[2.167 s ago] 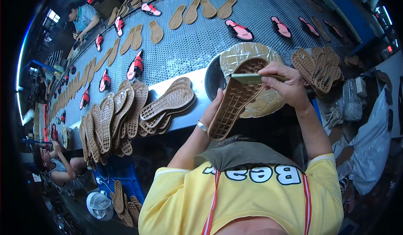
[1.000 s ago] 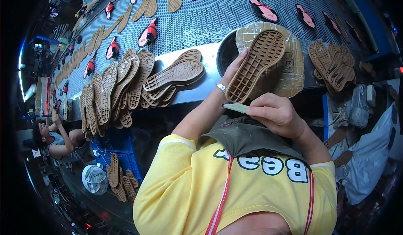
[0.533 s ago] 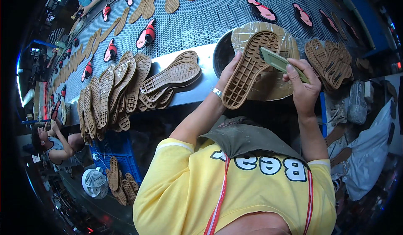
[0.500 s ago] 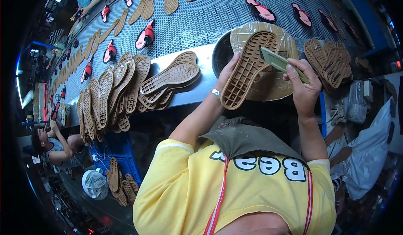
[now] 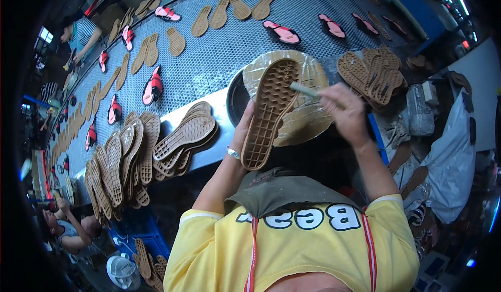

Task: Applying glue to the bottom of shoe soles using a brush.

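A brown shoe sole point(image 5: 267, 117) stands tilted in front of me, its gridded, studded side facing up. My left hand point(image 5: 243, 130) is closed on the sole's left edge. In my right hand point(image 5: 344, 109), blurred by motion, is a flat green strip-like tool point(image 5: 305, 89) whose exact kind I cannot make out. Its tip is by the sole's upper right edge; whether they touch is unclear. Beneath the sole lies a round pad point(image 5: 308, 120) wrapped in clear film, over a dark round basin point(image 5: 237, 98).
Stacked soles point(image 5: 117, 161) lean along the bench's metal edge point(image 5: 222, 135) at left, with more soles point(image 5: 373, 75) at right. A mesh conveyor point(image 5: 209, 57) carries soles and red-and-pink sandals point(image 5: 153, 86). Other people sit and stand at left. A white fan point(image 5: 122, 271) stands low left.
The view has shifted, so the scene sits further left. The sole is more upright, and the green tool has moved from over the sole's face to its right edge.
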Motion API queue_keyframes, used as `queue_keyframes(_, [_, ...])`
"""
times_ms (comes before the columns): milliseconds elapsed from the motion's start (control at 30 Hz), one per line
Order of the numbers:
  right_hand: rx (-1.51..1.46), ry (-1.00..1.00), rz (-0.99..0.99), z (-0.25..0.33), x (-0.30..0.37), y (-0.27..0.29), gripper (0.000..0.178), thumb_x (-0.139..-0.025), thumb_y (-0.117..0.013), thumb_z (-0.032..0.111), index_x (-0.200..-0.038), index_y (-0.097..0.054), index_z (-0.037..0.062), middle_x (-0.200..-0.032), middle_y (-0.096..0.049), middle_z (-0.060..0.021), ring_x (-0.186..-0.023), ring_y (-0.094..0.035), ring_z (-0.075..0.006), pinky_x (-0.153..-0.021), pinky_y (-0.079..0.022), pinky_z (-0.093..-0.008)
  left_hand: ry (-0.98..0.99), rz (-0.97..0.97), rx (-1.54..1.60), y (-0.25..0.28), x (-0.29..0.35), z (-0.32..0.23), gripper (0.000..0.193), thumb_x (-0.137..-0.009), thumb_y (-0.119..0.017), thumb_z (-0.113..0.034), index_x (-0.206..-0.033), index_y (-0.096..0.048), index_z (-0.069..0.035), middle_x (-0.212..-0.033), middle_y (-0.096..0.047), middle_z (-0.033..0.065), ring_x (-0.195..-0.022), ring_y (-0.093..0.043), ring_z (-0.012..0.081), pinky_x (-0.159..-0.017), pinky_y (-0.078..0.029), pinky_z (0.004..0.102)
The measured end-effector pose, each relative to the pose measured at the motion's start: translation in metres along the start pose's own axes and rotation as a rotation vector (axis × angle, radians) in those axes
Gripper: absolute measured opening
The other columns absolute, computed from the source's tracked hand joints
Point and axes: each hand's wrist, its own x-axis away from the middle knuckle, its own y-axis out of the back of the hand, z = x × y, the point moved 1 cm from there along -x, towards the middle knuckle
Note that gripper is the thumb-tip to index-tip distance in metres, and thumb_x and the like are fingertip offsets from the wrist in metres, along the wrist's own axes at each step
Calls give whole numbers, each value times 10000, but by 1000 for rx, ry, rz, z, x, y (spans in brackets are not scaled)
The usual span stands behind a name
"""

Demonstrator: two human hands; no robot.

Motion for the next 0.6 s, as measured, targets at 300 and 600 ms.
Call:
queue_keyframes(300, [-382, -236, -123, 1, 5, 16, 126, -822, -632, 37, -941, -642, -2, -777, -556, -65, -681, -551, -144, -631, -460, -272, 53, 122, 15, -2, -12, 3, 585, -896, -452, -515, -1235, -492, -39, -1087, -612, 127, -875, -634, 228, -704, -548, 330])
queue_keyframes(600, [-132, -182, -37, 1, 43, 42, 162, -805, -611, -11, -964, -640, -14, -835, -584, -92, -682, -579, -161, -620, -486, -274, 193, 7, -196, -36, -57, 27, 602, -908, -383, -557, -1238, -511, -70, -1060, -630, 94, -868, -629, 169, -725, -531, 291])
